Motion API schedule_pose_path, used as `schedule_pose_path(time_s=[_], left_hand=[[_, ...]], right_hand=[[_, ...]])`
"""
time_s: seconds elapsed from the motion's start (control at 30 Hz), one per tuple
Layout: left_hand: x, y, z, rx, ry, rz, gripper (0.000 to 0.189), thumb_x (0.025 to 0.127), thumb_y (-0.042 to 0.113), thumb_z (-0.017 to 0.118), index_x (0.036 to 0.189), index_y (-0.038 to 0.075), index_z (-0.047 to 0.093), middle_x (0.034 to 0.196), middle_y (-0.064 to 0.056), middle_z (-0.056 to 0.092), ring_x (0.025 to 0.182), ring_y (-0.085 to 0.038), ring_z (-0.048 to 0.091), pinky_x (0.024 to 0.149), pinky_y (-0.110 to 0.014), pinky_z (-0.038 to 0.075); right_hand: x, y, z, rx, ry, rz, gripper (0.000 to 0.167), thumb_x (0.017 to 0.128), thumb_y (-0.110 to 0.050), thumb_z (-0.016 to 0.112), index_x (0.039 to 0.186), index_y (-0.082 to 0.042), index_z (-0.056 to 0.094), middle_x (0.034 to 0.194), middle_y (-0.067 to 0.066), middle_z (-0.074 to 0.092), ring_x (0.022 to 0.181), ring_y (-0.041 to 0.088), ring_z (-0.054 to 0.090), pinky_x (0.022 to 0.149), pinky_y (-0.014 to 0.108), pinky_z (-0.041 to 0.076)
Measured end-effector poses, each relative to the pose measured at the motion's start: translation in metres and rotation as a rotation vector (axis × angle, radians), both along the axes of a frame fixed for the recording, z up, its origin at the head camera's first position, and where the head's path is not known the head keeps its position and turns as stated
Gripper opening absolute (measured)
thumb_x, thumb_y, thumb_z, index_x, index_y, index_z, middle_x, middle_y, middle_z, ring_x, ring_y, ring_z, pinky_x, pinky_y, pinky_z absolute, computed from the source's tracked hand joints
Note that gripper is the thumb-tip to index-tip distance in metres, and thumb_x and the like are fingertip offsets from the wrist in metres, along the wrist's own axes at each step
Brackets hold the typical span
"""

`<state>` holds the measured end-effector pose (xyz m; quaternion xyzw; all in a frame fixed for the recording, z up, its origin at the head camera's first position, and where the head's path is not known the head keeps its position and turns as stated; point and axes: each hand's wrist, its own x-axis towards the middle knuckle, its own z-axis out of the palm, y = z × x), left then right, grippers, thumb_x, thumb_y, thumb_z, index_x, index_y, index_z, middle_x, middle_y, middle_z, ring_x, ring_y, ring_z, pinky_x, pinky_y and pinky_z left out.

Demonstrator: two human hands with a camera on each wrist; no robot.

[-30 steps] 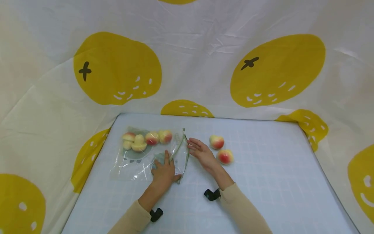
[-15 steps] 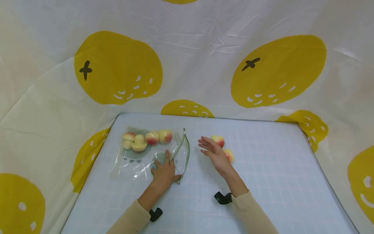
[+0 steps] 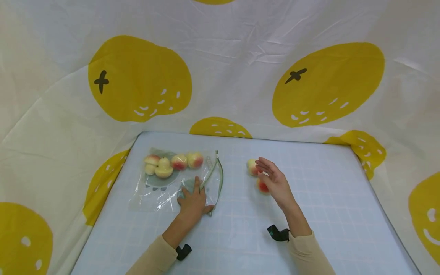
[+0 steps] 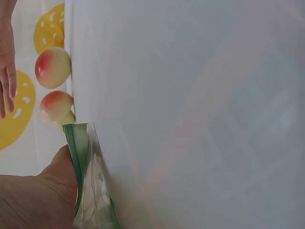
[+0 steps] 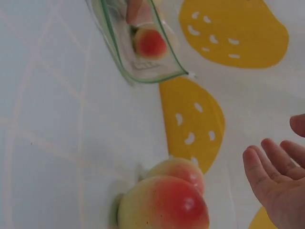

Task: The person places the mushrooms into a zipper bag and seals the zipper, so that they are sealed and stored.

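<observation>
A clear zip bag with a green-edged mouth lies flat at the table's left. Inside it are several red-and-cream toy mushrooms, some with stems showing. My left hand rests on the bag near its mouth, fingers spread. From the left wrist, the green zip edge stands up beside that hand. My right hand hovers at two loose mushrooms, a far one and a nearer one that it partly covers. Its fingers are extended, apart from the mushrooms in the right wrist view, and hold nothing.
A pale checked cloth covers the table. Behind it and at the sides hangs a white curtain printed with big yellow fruit. Black wrist cameras sit below the left hand and right hand.
My right hand has moved right, away from the bag's mouth to the two loose mushrooms. The left hand, the bag and the mushrooms have stayed in place.
</observation>
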<state>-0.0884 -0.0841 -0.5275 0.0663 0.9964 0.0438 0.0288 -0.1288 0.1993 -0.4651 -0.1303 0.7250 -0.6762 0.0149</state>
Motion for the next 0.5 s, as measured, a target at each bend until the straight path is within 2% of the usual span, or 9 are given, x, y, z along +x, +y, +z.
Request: schedule_pose_path(time_s=[0.17, 0.3, 0.5], left_hand=[[0.0, -0.001, -0.001, -0.004, 0.001, -0.007, 0.089, 0.077, 0.058, 0.08, 0.138, -0.002, 0.055, 0.156, -0.025, 0.031, 0.113, -0.07, 0.044, 0.071, -0.074, 0.047], [0.0, -0.002, -0.001, -0.002, 0.005, -0.013, 0.089, 0.077, 0.058, 0.08, 0.138, -0.002, 0.055, 0.156, -0.025, 0.032, 0.112, -0.071, 0.044, 0.071, -0.074, 0.047], [0.0, -0.001, -0.001, -0.009, 0.006, -0.02, 0.088, 0.077, 0.058, 0.079, 0.137, -0.002, 0.056, 0.155, -0.025, 0.033, 0.111, -0.07, 0.045, 0.07, -0.074, 0.047]], right_hand=[[0.002, 0.011, 0.002, 0.033, 0.042, -0.029, 0.049, 0.101, -0.002, 0.056, 0.149, -0.003, 0.044, 0.145, 0.026, 0.046, 0.133, 0.038, 0.045, 0.1, 0.021, 0.043], [0.0, 0.02, -0.002, 0.045, 0.103, -0.053, 0.047, 0.098, 0.002, 0.059, 0.144, 0.001, 0.048, 0.143, 0.023, 0.05, 0.132, 0.036, 0.046, 0.102, 0.026, 0.043], [-0.007, 0.037, -0.015, 0.102, 0.16, -0.101, 0.054, 0.088, 0.01, 0.07, 0.138, 0.006, 0.052, 0.14, 0.023, 0.051, 0.129, 0.022, 0.05, 0.106, 0.035, 0.041]])
